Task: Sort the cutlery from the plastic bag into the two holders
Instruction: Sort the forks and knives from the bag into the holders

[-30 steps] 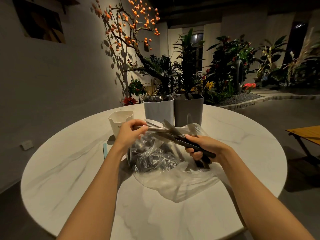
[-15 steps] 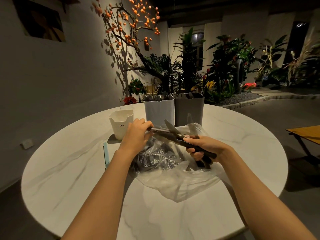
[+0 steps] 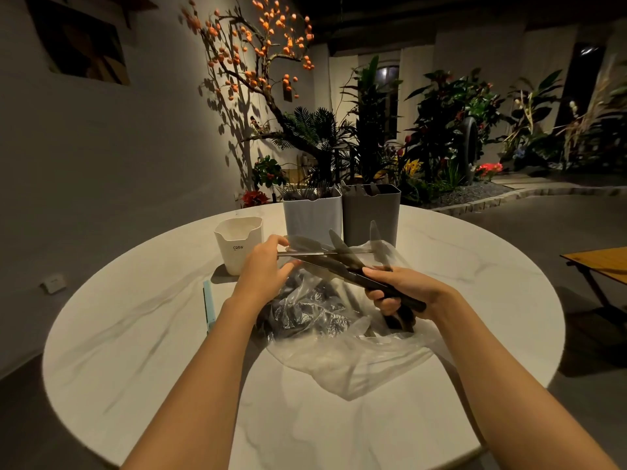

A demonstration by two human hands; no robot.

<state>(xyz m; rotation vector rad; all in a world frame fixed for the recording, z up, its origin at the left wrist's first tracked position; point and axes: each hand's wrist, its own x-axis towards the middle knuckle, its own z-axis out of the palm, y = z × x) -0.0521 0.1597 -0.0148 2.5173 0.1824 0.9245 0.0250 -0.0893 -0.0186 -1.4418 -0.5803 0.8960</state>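
Note:
A clear plastic bag [image 3: 342,361] lies on the round marble table [image 3: 135,361], with dark cutlery [image 3: 305,313] showing through it. My right hand [image 3: 403,290] grips a bundle of dark plastic knives [image 3: 342,262] by their handles above the bag, the blades fanned up and to the left. My left hand [image 3: 264,273] pinches one piece from that bundle at its left end. Behind stand the two holders, a light grey one [image 3: 312,215] and a dark grey one [image 3: 369,215], both with cutlery tips showing above their rims.
A cream cup [image 3: 239,244] marked CRBW stands on a small grey tray to the left of the holders. A pale blue strip [image 3: 208,307] lies on the table at the left. Plants fill the background, and a wooden bench [image 3: 597,262] is at the right.
My left hand has shifted right and closer to the bundle, pinching one piece at its left end. My right hand has kept its hold on the knives.

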